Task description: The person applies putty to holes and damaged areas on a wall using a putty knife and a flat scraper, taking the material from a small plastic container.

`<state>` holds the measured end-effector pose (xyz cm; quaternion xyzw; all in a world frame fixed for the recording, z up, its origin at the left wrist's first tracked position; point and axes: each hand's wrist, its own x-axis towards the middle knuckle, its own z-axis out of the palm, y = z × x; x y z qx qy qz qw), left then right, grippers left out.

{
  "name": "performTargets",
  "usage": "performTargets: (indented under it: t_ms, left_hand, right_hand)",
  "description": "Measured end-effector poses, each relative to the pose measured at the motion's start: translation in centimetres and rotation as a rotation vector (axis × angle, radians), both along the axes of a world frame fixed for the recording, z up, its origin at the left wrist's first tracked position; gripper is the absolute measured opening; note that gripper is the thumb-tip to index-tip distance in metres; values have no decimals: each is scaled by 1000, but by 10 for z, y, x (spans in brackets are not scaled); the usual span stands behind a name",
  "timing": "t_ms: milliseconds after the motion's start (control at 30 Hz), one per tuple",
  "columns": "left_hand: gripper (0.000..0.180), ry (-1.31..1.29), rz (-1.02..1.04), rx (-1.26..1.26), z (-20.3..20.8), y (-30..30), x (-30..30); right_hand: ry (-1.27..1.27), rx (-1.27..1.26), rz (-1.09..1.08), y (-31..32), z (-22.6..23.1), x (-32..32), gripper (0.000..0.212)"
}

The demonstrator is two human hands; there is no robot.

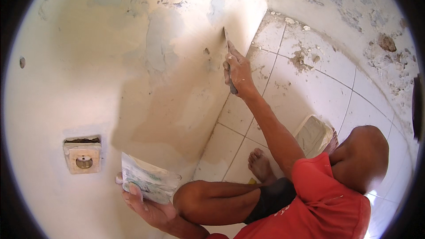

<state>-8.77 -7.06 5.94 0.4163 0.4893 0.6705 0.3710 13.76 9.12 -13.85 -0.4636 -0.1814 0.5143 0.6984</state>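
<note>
My right hand (240,74) is wrapped round the dark handle of a putty knife (227,39). Its blade meets the off-white wall (146,119), close to grey filled patches and a small hole. Low on the left, my left hand (148,208) grips a flat rectangular board (148,179) from beneath, thumb on its edge. Pale putty with greenish-grey smears covers the board's face. The board is held just off my bent knee, in front of the wall. Most of the left fingers are hidden behind the board.
A wall socket (83,158) with a broken-out gap above it sits at left. An off-white tub (312,135) with greyish paste stands on the tiled floor (239,115) by my feet. Crumbs of plaster lie along the far edge, below another pitted wall (354,13).
</note>
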Motion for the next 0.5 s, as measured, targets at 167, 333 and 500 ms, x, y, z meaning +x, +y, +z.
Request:
performTargets:
  t_ms: [167,333,500]
  left_hand:
    - [40,42,4,31,-3,4,-5]
    - [47,94,10,61,-4,9,-2]
    - [47,128,70,-24,-2,17,5]
  right_hand:
    - [-93,-1,24,5,-11,10,50]
    - [84,14,5,12,-24,28,50]
    - [140,-81,-60,20,-26,36,48]
